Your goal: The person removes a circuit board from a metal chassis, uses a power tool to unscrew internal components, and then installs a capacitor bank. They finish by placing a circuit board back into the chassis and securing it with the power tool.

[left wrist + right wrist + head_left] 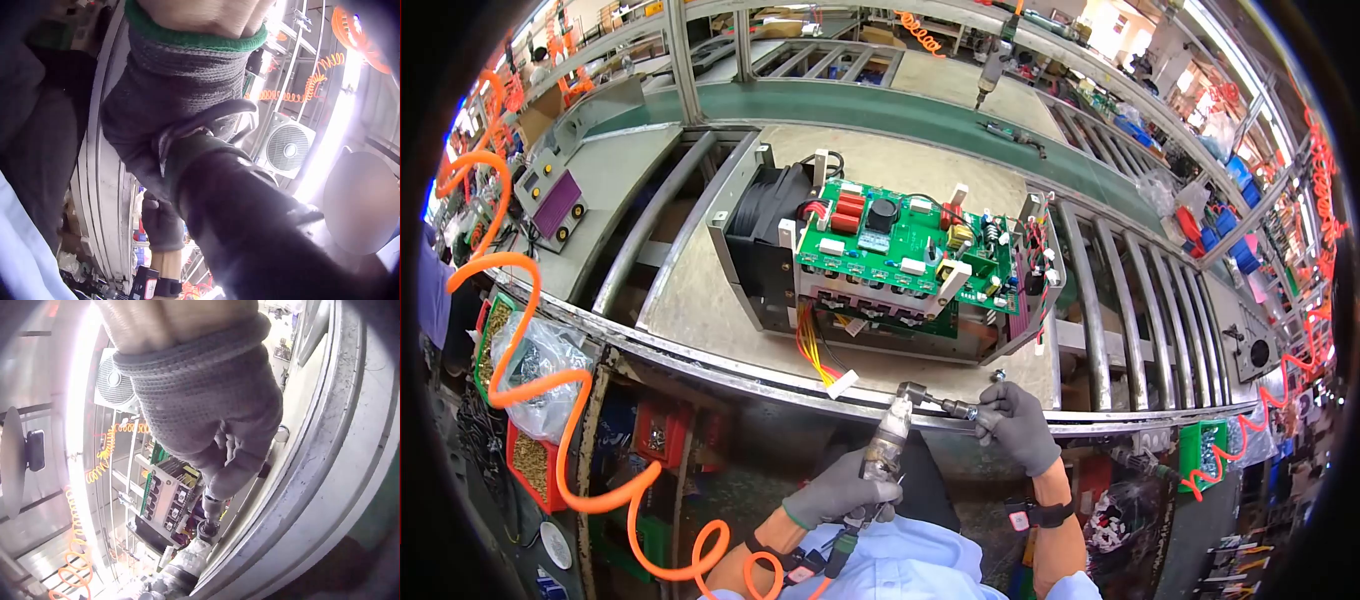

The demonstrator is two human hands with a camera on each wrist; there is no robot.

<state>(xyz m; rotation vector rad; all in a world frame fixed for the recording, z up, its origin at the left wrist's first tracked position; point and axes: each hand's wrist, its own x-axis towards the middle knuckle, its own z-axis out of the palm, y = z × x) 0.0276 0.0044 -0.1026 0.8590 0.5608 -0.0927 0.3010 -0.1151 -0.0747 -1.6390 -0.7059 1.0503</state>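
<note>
My gloved left hand (840, 490) grips the body of an air-powered angle screwdriver (888, 440) near the front edge of the workbench. Its angled head points right, and a long metal bit (945, 403) extends toward my right hand (1022, 430). In the right wrist view, the thumb and fingers of that gloved hand (206, 406) pinch the end of the bit. A small bolt (998, 376) shows just beyond the fingertips. Behind the hands stands an open power unit with a green circuit board (890, 250) on top and a black fan (770, 215) at its left end.
The unit stands on a wooden board (680, 290) between metal rollers (1145, 310). A wire bundle with a white connector (842, 385) hangs off its front. An orange coiled hose (580, 440) loops along the left. Small-parts bins (1200, 455) sit below the edge. A hanging driver (992, 75) is behind.
</note>
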